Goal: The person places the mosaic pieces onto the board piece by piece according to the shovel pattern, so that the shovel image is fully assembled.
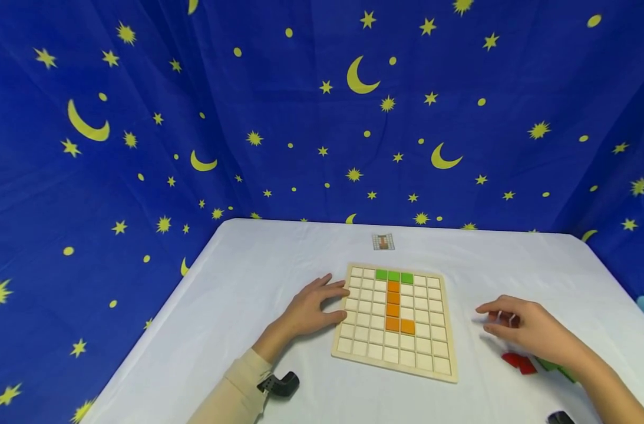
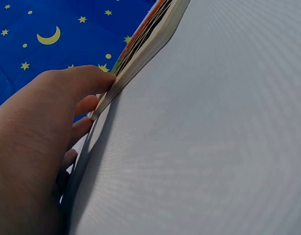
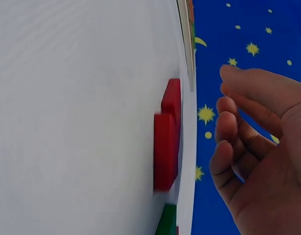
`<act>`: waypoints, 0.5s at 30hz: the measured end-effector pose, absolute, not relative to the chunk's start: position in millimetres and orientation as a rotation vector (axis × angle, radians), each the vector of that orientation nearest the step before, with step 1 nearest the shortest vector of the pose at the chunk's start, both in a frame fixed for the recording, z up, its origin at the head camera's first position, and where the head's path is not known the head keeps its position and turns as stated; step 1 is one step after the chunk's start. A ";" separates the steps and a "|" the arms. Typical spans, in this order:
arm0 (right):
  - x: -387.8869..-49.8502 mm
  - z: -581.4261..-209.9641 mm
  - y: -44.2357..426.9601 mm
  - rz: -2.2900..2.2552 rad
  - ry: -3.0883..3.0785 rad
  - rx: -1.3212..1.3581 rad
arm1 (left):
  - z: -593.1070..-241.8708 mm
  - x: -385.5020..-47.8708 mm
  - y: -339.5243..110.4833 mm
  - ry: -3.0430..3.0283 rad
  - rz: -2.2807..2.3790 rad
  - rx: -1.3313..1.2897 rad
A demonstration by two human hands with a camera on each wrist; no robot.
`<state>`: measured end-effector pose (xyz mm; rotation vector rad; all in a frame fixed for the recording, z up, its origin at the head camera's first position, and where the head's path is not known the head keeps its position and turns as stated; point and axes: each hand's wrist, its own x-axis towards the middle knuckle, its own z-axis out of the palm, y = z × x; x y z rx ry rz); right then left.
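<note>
Head view: we find the board (image 1: 390, 365) on the white table (image 1: 247, 282), its green tiles (image 1: 393, 275) at twelve o'clock, the orange tiles (image 1: 393, 310) running down from them. At nine o'clock, the left hand (image 1: 310, 307) rests its fingertips against the board's edge without clasping it; we judge that this contact steadies the board. The right hand (image 1: 528, 327) hangs unladen at three o'clock, near loose red pieces (image 1: 526, 365) and green pieces (image 1: 548, 364), probably grouped there for easy reach. The card (image 1: 383, 242) lies beyond twelve o'clock, presumably to remain uncovered.

Left wrist view: thumb and fingertips meet the board's edge, which suits light support.

Right wrist view: we see bent fingers, relaxed around nothing, at three o'clock of the red pieces.
</note>
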<state>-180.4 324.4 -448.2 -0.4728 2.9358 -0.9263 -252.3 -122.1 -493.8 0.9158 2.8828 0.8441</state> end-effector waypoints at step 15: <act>-175.7 -448.2 364.9 -0.801 2.983 -0.281 | -496.1 -252.4 -122.3 2.882 0.840 0.899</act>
